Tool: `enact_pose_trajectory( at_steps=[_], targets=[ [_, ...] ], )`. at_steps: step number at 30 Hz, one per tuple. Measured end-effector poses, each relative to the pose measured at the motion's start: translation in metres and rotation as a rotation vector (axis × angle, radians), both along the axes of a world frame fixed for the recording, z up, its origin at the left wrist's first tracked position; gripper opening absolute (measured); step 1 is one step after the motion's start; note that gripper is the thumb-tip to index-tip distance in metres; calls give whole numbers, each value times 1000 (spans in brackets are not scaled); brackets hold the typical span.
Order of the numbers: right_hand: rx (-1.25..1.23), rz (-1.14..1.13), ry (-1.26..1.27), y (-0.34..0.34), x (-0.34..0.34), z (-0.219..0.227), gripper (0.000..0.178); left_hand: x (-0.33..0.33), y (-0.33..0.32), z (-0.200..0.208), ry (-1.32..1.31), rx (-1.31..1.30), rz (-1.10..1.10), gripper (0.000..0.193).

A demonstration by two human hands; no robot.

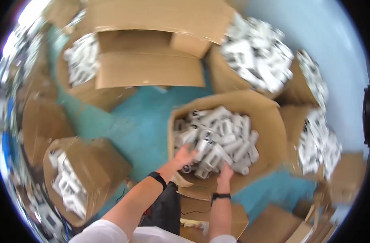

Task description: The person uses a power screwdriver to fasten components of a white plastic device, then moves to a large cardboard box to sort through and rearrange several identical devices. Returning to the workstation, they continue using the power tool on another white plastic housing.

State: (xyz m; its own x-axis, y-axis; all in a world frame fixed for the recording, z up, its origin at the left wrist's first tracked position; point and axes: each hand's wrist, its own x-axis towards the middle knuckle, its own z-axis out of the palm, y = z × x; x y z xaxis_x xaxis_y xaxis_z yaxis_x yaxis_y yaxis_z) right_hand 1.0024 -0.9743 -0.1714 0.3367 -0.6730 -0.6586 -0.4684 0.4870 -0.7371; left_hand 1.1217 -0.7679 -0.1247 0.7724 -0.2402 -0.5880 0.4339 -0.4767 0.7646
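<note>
Both hands reach into the open cardboard box (270,121): left hand (185,156) spread on white cylindrical parts (217,137), right hand (225,172) apparently cupping some; grip unclear.

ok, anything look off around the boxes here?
Nothing spilled or damaged. The white cylindrical parts lie jumbled, not stacked, in the open brown cardboard box. Both hands, left and right, reach into that pile. Folded cardboard lies loosely across neighbouring boxes.

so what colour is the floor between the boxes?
Teal-blue floor, shown best in the head view.
</note>
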Motion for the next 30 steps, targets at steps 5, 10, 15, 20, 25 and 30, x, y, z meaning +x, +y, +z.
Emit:
enact_pose_trajectory(
  at_steps=[5,10,15,20,25,30],
  targets=[
    [-194,98,-201,107,25,162,28,-36,108,96,-25,-427,232,46],
    [162,913,-514,303,18,237,25,-109,359,135,-289,-154,757,29],
    [432,1463,-389,504,9,232,32,-258,605,90,-219,525,1221,45],
    [46,1885,-407,706,-4,150,45,-398,749,40,5,1128,1066,68],
    [-1144,2097,-745,854,36,70,48,-366,817,55,-57,1226,471,65],
    [-1480,2345,-129,916,50,16,35,-362,859,21,-44,1202,60,32]
  ],
)
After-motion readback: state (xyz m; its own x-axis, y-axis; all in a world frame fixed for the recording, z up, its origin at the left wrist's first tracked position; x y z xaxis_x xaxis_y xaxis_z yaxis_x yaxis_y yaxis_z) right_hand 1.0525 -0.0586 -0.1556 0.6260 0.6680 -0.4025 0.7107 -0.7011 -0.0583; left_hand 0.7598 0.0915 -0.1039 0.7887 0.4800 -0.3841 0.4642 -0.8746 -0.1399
